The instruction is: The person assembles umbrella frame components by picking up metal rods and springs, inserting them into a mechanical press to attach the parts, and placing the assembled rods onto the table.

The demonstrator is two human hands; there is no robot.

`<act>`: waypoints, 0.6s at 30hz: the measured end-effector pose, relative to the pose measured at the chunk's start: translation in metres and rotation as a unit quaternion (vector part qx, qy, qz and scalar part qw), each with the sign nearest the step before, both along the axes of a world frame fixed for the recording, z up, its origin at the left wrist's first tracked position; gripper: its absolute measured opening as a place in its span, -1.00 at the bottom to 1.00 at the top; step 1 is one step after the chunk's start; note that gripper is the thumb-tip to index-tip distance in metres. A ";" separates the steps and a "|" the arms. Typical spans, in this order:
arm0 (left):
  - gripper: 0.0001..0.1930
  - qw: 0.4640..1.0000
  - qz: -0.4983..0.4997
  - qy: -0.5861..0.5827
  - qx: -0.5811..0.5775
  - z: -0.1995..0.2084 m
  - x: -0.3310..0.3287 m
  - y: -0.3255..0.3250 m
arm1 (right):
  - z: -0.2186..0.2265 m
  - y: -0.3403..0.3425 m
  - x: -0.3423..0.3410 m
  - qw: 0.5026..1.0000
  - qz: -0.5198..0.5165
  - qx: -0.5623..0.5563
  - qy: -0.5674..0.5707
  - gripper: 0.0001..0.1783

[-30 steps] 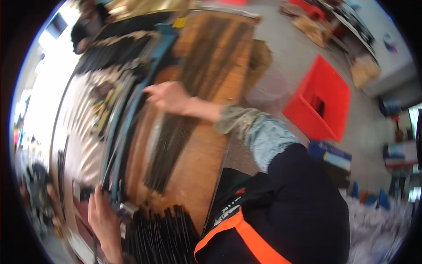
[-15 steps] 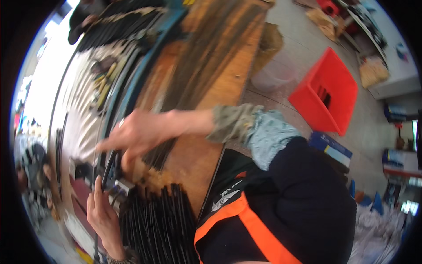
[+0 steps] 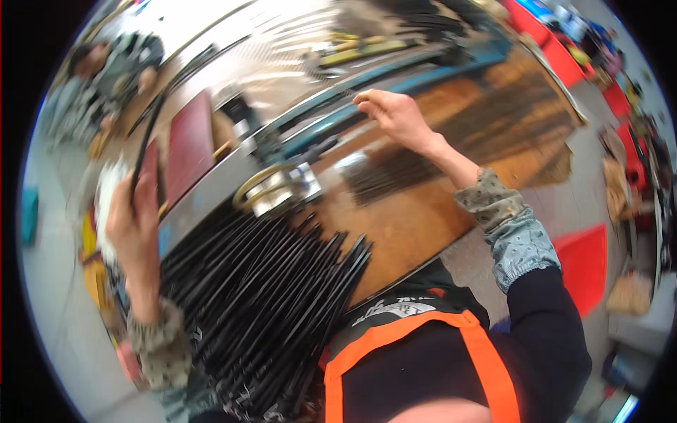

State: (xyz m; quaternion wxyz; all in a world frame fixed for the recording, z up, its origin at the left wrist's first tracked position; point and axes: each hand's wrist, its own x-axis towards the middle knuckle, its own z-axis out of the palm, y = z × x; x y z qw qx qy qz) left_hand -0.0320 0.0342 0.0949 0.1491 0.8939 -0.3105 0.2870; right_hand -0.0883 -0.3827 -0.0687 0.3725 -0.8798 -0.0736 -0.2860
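On the wooden worktop (image 3: 402, 257), bare wood ran between your two work areas. Nearest you, left: a big fan of loose black rods (image 3: 261, 303). Beyond the bare patch, dark flat lengths (image 3: 395, 175) lay blurred, with the blue rail (image 3: 321, 134) along their far side. Dark red panel (image 3: 189, 148) sat left of the rail.

Your right hand (image 3: 402, 120) was over the rail, fingers drawn narrow; couldn't tell if they pinched anything or touched the rail. Your left hand (image 3: 134, 222) was closed round one thin black rod (image 3: 149, 137), held up left of the fan, tilted, far end leading away from you beside the panel.

My take: good handling meant a firm but light grip, rod tip clear of the panel, left sleeve off the loose rods, right wrist loose.
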 end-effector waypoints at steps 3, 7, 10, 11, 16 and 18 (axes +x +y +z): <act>-0.77 0.999 -0.005 0.001 -0.050 0.003 -0.014 -0.003 | 0.044 0.067 0.040 0.981 0.133 0.092 0.103 -0.67; -0.76 0.998 0.043 0.023 -0.051 0.000 -0.033 0.036 | 0.060 0.141 0.087 0.970 0.240 0.028 -0.005 -0.72; -0.78 0.996 0.070 0.032 -0.050 -0.014 -0.042 0.072 | 0.051 0.148 0.105 0.967 0.228 -0.089 -0.073 -0.72; -0.78 0.995 0.077 0.032 -0.052 -0.021 -0.045 0.081 | 0.049 0.149 0.106 0.966 0.217 -0.116 -0.073 -0.72; -0.79 0.994 0.075 0.048 -0.059 -0.039 -0.047 0.095 | 0.053 0.176 0.113 0.957 0.202 -0.208 0.004 -0.71; -0.80 0.994 0.057 0.050 -0.075 -0.044 -0.042 0.088 | 0.060 0.185 0.108 0.937 0.209 -0.281 0.007 -0.71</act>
